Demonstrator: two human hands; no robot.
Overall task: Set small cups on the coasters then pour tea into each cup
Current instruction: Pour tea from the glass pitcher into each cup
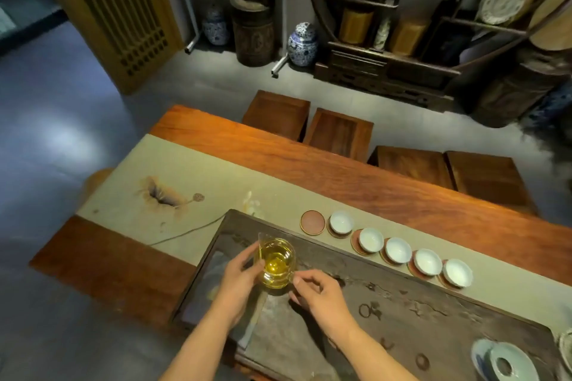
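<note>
Both hands at the glass pitcher (276, 263) of tea on the dark tray (433, 303): left hand (240, 278) wrapped round it, right hand (315, 289) pinching its handle. Five cups (397, 250) sit on coasters, one coaster (312, 221) bare. Lift level, pour slowly.

Both forearms reach fwd; left hand (238, 278) curled w/ fingers cupped, right hand (318, 291) pinching thumb-to-forefinger.

table (402, 195): wood | runner (192, 195): lengthwise on it | tray (402, 303): near edge, over runner | coasters (312, 222): row on runner, far of tray
</note>
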